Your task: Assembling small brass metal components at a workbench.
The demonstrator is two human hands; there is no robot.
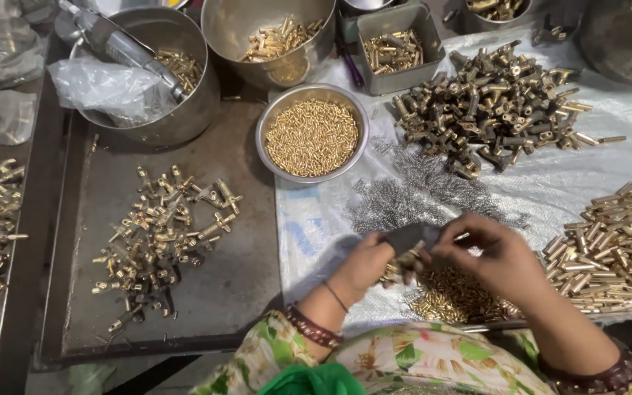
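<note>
Fingers (453, 235) of the right hand (493, 257) were pinched together on a small part too blurred to name, held against the dark grey block (404, 237) that the left hand (366, 265) gripped between thumb and curled fingers. Both hands met near the front edge of the bench, just above a low heap of small brass pins (456, 296) lying on the white plastic sheet (608, 168).

Just beyond the hands, a scatter of thin steel springs (418, 194) spread across the sheet. To the right lay a stack of brass tubes (616, 252), reaching the near edge. Farther off, right of centre, sat a large pile of dull brass valve bodies (495, 106).

Left of the springs stood a steel bowl (311, 133) filled with small bright brass pieces. On the dark metal tray (243, 292) to the left lay a loose spread of assembled brass fittings (162, 234). At the far side stood a large steel pot (151, 73) with a crumpled plastic bag (100, 84) over its rim, a second steel pot (268, 36) holding brass parts, and a grey rectangular tub (393, 47) of more brass parts.
</note>
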